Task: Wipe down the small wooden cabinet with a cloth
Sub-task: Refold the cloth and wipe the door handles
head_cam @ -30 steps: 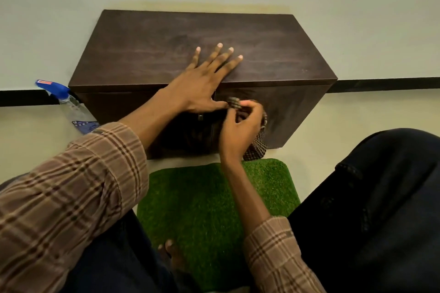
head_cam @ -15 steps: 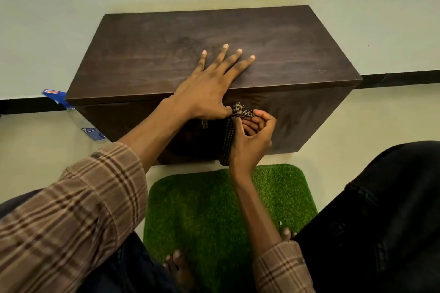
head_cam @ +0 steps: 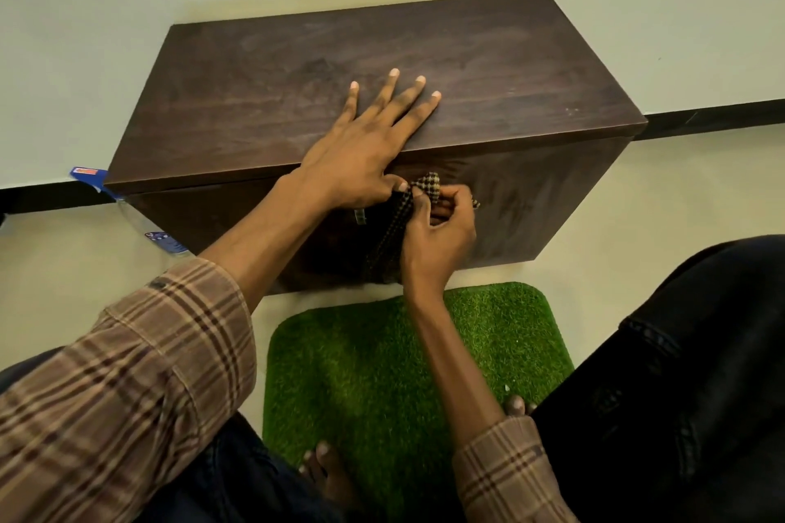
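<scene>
Right hand (head_cam: 437, 234) clutches the checkered brown cloth (head_cam: 427, 185) against the dark wooden cabinet (head_cam: 531, 191) front's top edge; left hand (head_cam: 361, 153) flat, fingers spread on top.

Green turf mat (head_cam: 382, 361) on floor; spray bottle (head_cam: 140, 221) at left.

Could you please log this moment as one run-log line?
left hand: flat on cabinet top | right hand: gripping cloth at front | phase: wiping
</scene>
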